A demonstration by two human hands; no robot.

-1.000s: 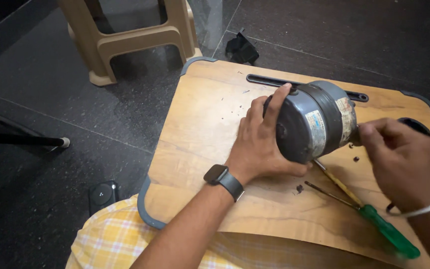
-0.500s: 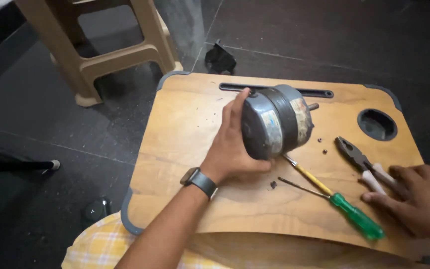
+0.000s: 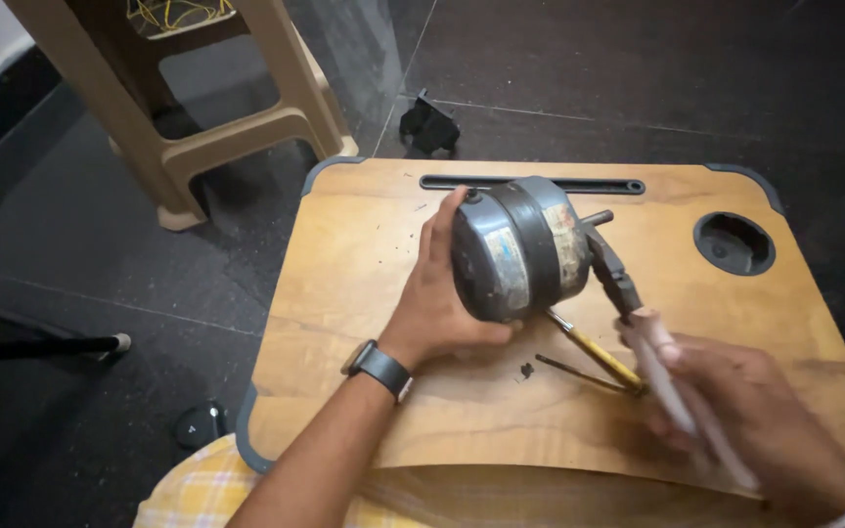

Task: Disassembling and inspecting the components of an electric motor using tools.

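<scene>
A round dark grey electric motor [image 3: 525, 249] with a short shaft stands on its edge on the wooden lap table [image 3: 364, 254]. My left hand [image 3: 439, 298] cups its near face and steadies it; a dark watch sits on that wrist. My right hand [image 3: 755, 420] grips the pale handles of a pair of pliers [image 3: 628, 293], whose dark jaws reach up to the motor's right side near the shaft. A yellow-handled screwdriver [image 3: 599, 354] lies on the table under the pliers, next to a thin metal rod.
The table has a long slot [image 3: 530, 183] at the back and a round cup hole [image 3: 733, 242] at the right. A beige plastic stool [image 3: 207, 117] stands on the dark floor at left, with a small black object [image 3: 428, 125] behind the table.
My right hand has picked the pliers up off the table and brought their jaws to the motor's right side. My left hand still holds the motor. The view shifted a little.
</scene>
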